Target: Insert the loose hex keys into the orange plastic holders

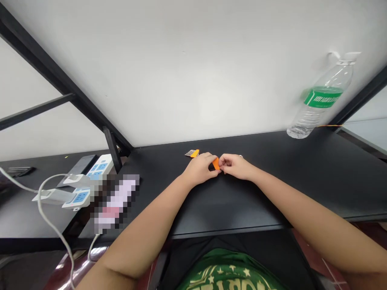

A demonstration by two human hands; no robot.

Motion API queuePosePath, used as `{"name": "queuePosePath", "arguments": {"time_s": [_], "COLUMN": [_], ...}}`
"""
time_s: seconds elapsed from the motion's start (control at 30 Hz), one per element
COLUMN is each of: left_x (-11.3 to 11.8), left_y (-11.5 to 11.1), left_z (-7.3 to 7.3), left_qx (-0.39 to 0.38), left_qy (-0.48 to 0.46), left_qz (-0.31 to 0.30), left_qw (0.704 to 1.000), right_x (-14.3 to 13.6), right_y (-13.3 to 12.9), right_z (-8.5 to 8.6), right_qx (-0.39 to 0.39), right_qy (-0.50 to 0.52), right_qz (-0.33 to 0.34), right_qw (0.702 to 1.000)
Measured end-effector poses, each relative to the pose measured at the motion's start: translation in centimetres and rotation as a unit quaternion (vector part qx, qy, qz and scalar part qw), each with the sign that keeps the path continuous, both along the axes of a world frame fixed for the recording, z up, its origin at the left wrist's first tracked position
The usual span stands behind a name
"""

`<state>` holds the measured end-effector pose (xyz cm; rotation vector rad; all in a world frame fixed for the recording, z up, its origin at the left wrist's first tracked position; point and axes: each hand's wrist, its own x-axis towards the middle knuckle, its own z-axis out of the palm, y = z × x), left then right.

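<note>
Over the middle of the black desk, my left hand (pixel 202 169) is closed around a small orange and black piece (pixel 215 163), thumb below and fingers above. Most of this piece is hidden by the fingers, so its kind does not show. My right hand (pixel 234 166) is closed in a pinch at the right edge of the same piece, fingertips close to the left thumb. Whatever lies between those fingertips is too small to make out. Just behind my left hand lies a small orange item with several thin striped prongs (pixel 192 153).
A large clear bottle (pixel 317 98) with a green label stands at the back right against the white wall. On the left are a phone-like blurred rectangle (pixel 117 201), a white power strip (pixel 101 165), plugs and white cables. A black metal frame (pixel 87 106) borders the desk (pixel 242 209).
</note>
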<state>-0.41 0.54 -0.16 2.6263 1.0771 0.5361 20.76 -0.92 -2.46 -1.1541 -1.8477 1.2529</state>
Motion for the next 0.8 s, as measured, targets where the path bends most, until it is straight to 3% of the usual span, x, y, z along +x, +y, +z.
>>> {"name": "queuePosePath", "arguments": {"time_s": [0.13, 0.37, 0.6, 0.8], "left_x": [-0.2, -0.5, -0.3, -0.5], "left_y": [0.2, 0.4, 0.3, 0.3], "left_z": [-0.2, -0.7, -0.4, -0.4], "left_qx": [-0.003, -0.011, -0.014, -0.019], "left_qy": [0.013, 0.046, 0.041, 0.05], "left_qz": [0.014, 0.043, 0.025, 0.038], "left_qw": [1.0, 0.998, 0.999, 0.998], "right_x": [0.4, 2.6, 1.5, 2.3], "right_y": [0.2, 0.4, 0.1, 0.1], "right_z": [0.4, 1.9, 1.2, 1.3], "right_qx": [0.014, 0.058, 0.141, 0.116], "right_qy": [-0.044, -0.232, -0.223, -0.257], "right_qz": [-0.035, -0.088, -0.009, -0.048], "right_qw": [0.998, 0.967, 0.965, 0.958]}}
